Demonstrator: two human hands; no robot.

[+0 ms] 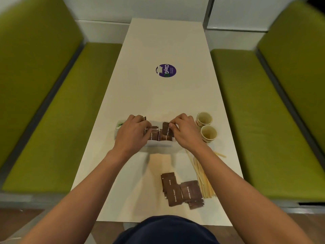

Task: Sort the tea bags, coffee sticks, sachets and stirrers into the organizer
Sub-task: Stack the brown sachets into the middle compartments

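A white organizer (158,143) stands mid-table with brown sugar sachets (154,134) upright in its compartments. My left hand (131,132) rests over its left side, fingers pinched on sachets there. My right hand (184,131) pinches a brown sachet (166,129) above the right compartment. Something green and white (119,124) peeks out at the organizer's left end, mostly hidden by my left hand. Loose brown sugar sachets (181,191) lie in a pile near the front edge. Wooden stirrers (204,180) lie bundled to their right, partly under my right forearm.
Two small paper cups (204,119) (209,133) stand right of the organizer. A round purple sticker (166,70) marks the white table (167,95) farther back. Green upholstered benches (58,111) (274,111) flank the table on both sides.
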